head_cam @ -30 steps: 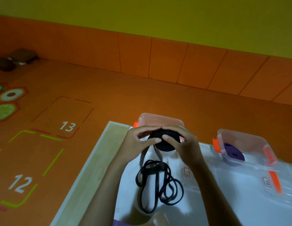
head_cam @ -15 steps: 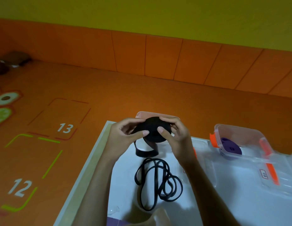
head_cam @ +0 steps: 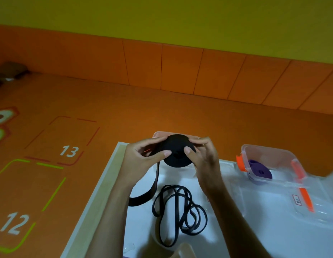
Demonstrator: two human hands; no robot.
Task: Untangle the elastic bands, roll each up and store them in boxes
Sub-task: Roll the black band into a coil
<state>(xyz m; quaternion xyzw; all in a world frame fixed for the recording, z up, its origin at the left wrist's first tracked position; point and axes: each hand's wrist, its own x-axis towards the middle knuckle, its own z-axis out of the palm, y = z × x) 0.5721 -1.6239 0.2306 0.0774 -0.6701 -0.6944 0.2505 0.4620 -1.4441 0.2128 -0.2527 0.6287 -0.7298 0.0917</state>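
Slippage worries me: my left hand (head_cam: 141, 161) and right hand (head_cam: 203, 158) pinch the black roll (head_cam: 177, 155) above the worktop's (head_cam: 139, 229) far left corner, and a slack grip would let it uncoil. Its hanging tail (head_cam: 156, 181) could snag the tangled thin band (head_cam: 180, 211) nearby.

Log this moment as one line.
phase: rolling | left hand: grips black roll | right hand: grips black roll | loose tail: hangs down | thin band: tangled on table | purple roll: in box
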